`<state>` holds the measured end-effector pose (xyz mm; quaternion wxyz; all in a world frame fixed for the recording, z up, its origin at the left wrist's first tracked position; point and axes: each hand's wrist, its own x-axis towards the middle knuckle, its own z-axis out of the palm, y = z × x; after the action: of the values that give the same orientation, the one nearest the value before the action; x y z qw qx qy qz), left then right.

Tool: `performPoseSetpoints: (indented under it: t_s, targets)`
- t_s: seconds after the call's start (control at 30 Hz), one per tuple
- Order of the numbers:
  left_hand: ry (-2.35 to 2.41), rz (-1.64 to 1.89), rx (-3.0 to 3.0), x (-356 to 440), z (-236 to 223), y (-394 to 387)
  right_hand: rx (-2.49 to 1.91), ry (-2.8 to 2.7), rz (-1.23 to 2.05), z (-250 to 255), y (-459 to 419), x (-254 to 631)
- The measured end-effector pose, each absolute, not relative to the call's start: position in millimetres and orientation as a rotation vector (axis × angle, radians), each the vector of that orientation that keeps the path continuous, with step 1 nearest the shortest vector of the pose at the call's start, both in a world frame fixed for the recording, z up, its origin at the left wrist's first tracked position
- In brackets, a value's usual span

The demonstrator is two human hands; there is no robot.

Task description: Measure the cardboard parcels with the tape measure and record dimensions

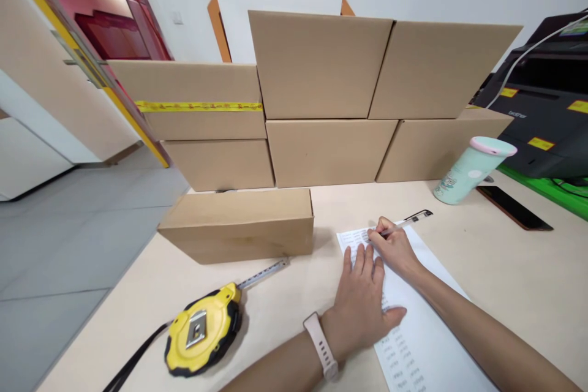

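My right hand (394, 248) is closed round a pen (416, 217), its tip down at the upper part of a white sheet of paper (425, 312). Rows of small handwriting run along the sheet's left side. Flat on the paper's left edge lies my left hand (362, 303), fingers stretched out and thumb apart, with a pale pink band on the wrist. To the left, a yellow and black tape measure (202, 331) lies with a short length of blade out. Behind it is a small closed cardboard box (243, 236), apart from both hands.
Several larger cardboard boxes (321, 64) stand stacked in two rows along the back of the table (275, 331). On the right are a mint-green tumbler (473, 171), a dark phone (514, 208) and a black printer (542, 98). The table's left edge drops to a grey tiled floor.
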<state>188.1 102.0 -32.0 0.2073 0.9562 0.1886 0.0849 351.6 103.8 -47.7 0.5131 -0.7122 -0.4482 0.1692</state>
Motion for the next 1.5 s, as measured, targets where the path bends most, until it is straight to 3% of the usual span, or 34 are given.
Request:
performPoseSetpoints:
  t_s: [1.5]
  targets:
    - [0.535,0.243,2.706,188.7,-34.9,101.2,-1.721,-1.065,0.382,-53.2,105.7,356.1]
